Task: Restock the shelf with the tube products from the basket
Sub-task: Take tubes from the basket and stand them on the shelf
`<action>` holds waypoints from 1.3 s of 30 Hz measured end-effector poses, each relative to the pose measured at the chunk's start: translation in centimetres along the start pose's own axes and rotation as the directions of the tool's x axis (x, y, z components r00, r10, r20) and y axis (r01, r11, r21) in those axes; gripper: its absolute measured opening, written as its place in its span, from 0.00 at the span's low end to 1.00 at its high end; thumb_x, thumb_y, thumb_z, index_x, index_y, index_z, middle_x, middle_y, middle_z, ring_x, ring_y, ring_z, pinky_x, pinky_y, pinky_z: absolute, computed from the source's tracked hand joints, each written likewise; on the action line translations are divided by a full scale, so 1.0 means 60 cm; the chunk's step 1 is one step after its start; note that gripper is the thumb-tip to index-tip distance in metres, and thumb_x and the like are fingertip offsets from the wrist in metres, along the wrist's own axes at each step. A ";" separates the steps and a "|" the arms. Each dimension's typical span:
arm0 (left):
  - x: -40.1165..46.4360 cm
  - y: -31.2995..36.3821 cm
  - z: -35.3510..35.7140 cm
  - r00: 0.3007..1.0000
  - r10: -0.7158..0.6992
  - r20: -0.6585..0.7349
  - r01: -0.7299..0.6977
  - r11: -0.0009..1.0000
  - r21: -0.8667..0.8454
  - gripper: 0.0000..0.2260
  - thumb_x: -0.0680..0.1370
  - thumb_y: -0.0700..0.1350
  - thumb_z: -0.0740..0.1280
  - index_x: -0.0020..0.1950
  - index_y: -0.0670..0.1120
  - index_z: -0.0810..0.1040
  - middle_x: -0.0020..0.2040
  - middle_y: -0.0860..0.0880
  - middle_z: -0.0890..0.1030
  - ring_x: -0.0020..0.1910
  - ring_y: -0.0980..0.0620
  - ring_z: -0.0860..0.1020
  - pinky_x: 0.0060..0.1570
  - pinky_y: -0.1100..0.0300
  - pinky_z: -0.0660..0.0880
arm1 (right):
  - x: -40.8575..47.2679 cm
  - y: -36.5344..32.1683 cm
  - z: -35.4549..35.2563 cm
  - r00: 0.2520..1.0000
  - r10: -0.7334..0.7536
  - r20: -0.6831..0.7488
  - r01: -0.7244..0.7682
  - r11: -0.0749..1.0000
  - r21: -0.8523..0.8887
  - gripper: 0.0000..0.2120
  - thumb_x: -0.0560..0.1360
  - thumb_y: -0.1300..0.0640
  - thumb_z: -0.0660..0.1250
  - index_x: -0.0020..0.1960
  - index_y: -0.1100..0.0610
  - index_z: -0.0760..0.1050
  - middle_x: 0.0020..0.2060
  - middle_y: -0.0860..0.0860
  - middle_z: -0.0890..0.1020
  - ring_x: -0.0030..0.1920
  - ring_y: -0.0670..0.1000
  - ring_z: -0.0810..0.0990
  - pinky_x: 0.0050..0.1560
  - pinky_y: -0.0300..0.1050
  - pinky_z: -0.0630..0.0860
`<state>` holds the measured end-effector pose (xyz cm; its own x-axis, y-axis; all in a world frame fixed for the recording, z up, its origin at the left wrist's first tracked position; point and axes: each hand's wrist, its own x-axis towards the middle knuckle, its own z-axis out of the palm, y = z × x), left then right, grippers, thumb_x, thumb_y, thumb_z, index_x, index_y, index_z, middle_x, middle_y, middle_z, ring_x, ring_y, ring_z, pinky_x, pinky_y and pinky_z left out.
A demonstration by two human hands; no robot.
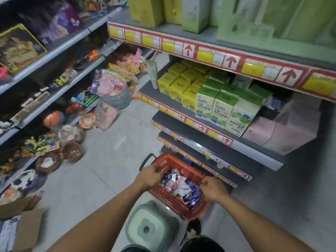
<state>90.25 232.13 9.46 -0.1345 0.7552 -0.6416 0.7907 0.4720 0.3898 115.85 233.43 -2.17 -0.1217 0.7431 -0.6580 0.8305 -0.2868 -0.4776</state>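
Below, both arms reach down, left hand (150, 176) and right hand (213, 188) fingers curled into red basket (179, 206), grip unclear

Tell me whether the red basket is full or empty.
Partly full: the red basket on the floor holds a loose pile of tube products, and both hands reach into it.

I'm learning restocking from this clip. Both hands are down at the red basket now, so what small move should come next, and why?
Probably close the right hand on one of the blue tubes under it and lift it out. Both hands are in the red basket, the left hand at its far rim, and neither clearly holds a tube yet; blur hides the fingers.
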 end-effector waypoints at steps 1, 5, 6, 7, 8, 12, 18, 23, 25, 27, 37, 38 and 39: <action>0.008 0.007 -0.004 1.000 -0.002 0.008 0.002 1.000 0.013 0.15 0.81 0.53 0.63 0.66 0.50 0.78 0.65 0.45 0.83 0.61 0.45 0.81 0.63 0.50 0.78 | 0.004 0.002 -0.007 1.000 0.002 0.002 -0.002 1.000 -0.008 0.14 0.73 0.48 0.64 0.44 0.58 0.81 0.38 0.50 0.85 0.40 0.49 0.84 0.44 0.45 0.78; 0.032 0.025 -0.010 0.999 0.003 0.048 -0.005 0.999 0.043 0.09 0.82 0.53 0.63 0.60 0.54 0.77 0.63 0.46 0.83 0.59 0.45 0.82 0.62 0.52 0.78 | 0.012 0.004 -0.023 1.000 0.013 -0.009 -0.013 1.000 -0.017 0.16 0.67 0.45 0.59 0.33 0.58 0.73 0.28 0.49 0.78 0.36 0.51 0.79 0.41 0.44 0.75; 0.038 0.025 -0.011 0.998 0.014 0.056 -0.017 0.999 0.050 0.07 0.82 0.54 0.62 0.58 0.55 0.76 0.62 0.47 0.83 0.58 0.46 0.82 0.62 0.52 0.78 | 0.015 0.005 -0.023 1.000 0.014 -0.018 -0.015 1.000 -0.018 0.16 0.67 0.45 0.59 0.33 0.58 0.73 0.29 0.50 0.78 0.36 0.52 0.80 0.42 0.45 0.76; 0.046 0.022 -0.012 0.998 0.018 0.067 -0.022 0.998 0.062 0.07 0.82 0.54 0.63 0.58 0.56 0.75 0.62 0.47 0.83 0.58 0.47 0.83 0.62 0.51 0.79 | 0.018 0.006 -0.022 0.999 0.025 -0.020 -0.025 1.000 -0.019 0.17 0.69 0.45 0.59 0.34 0.59 0.73 0.30 0.50 0.79 0.36 0.52 0.80 0.43 0.45 0.77; 0.055 0.018 -0.013 0.997 0.016 0.078 -0.022 0.997 0.073 0.07 0.82 0.54 0.63 0.58 0.56 0.75 0.62 0.47 0.84 0.57 0.47 0.83 0.62 0.51 0.79 | 0.022 0.008 -0.017 0.999 0.040 -0.020 -0.041 0.999 -0.018 0.17 0.71 0.46 0.60 0.36 0.59 0.75 0.32 0.50 0.81 0.37 0.52 0.82 0.44 0.46 0.78; 0.095 -0.002 -0.018 0.990 0.002 0.142 -0.021 0.991 0.130 0.10 0.81 0.52 0.64 0.61 0.53 0.78 0.62 0.46 0.83 0.57 0.46 0.83 0.61 0.50 0.80 | 0.030 0.005 0.007 0.994 0.100 -0.052 -0.099 0.995 0.023 0.16 0.74 0.46 0.62 0.44 0.57 0.81 0.40 0.52 0.86 0.44 0.54 0.85 0.45 0.45 0.79; 0.191 -0.049 -0.037 0.958 0.106 0.265 -0.173 0.955 0.243 0.16 0.80 0.59 0.61 0.58 0.53 0.81 0.60 0.49 0.85 0.56 0.48 0.84 0.61 0.51 0.80 | 0.045 -0.012 0.061 0.971 0.200 -0.132 -0.173 0.967 0.188 0.13 0.75 0.52 0.65 0.52 0.59 0.81 0.29 0.48 0.81 0.30 0.40 0.79 0.34 0.36 0.73; 0.288 -0.085 -0.076 0.928 0.151 0.341 -0.258 0.920 0.294 0.13 0.82 0.49 0.62 0.61 0.46 0.83 0.60 0.43 0.85 0.58 0.42 0.83 0.58 0.52 0.80 | 0.039 -0.072 0.118 0.925 0.352 -0.140 -0.308 0.914 0.265 0.17 0.77 0.41 0.64 0.57 0.50 0.82 0.54 0.50 0.85 0.51 0.53 0.84 0.52 0.45 0.78; 0.321 -0.100 -0.095 0.909 0.178 0.378 -0.300 0.908 0.293 0.14 0.82 0.47 0.64 0.63 0.43 0.82 0.61 0.42 0.84 0.59 0.42 0.83 0.58 0.53 0.79 | 0.038 -0.106 0.137 0.904 0.407 -0.132 -0.355 0.886 0.298 0.22 0.76 0.36 0.63 0.61 0.49 0.80 0.58 0.52 0.83 0.55 0.55 0.83 0.55 0.44 0.76; 0.344 -0.111 -0.107 0.854 0.240 0.463 -0.420 0.843 0.338 0.14 0.83 0.48 0.64 0.62 0.41 0.83 0.62 0.41 0.84 0.58 0.43 0.82 0.54 0.56 0.76 | 0.039 -0.138 0.157 0.890 0.446 -0.097 -0.405 0.870 0.280 0.23 0.76 0.36 0.61 0.56 0.52 0.81 0.56 0.54 0.84 0.56 0.56 0.82 0.55 0.44 0.76; 0.396 -0.136 -0.100 0.817 0.253 0.518 -0.460 0.828 0.320 0.11 0.81 0.51 0.61 0.56 0.52 0.82 0.58 0.48 0.84 0.52 0.48 0.81 0.50 0.58 0.70 | 0.044 -0.209 0.202 0.848 0.515 -0.130 -0.467 0.839 0.280 0.14 0.80 0.51 0.56 0.48 0.56 0.78 0.52 0.58 0.85 0.52 0.59 0.83 0.53 0.47 0.78; 0.398 -0.135 -0.091 0.821 0.243 0.517 -0.454 0.827 0.332 0.12 0.82 0.51 0.60 0.57 0.51 0.82 0.58 0.48 0.84 0.54 0.47 0.82 0.50 0.58 0.70 | 0.050 -0.201 0.204 0.858 0.499 -0.126 -0.454 0.849 0.269 0.14 0.81 0.51 0.56 0.50 0.56 0.78 0.52 0.57 0.85 0.51 0.58 0.84 0.53 0.47 0.78; 0.402 -0.134 -0.079 0.827 0.230 0.513 -0.441 0.831 0.339 0.13 0.83 0.52 0.60 0.57 0.50 0.82 0.59 0.48 0.85 0.56 0.46 0.82 0.50 0.58 0.70 | 0.055 -0.190 0.205 0.870 0.478 -0.122 -0.438 0.862 0.256 0.13 0.81 0.52 0.56 0.51 0.56 0.78 0.52 0.57 0.85 0.51 0.58 0.83 0.53 0.47 0.78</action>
<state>77.85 248.70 -6.01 0.3768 0.4997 -0.7800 0.9189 -0.0956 0.3827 99.29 231.75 -6.05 0.3577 0.5827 -0.7297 0.6295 -0.7277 -0.2725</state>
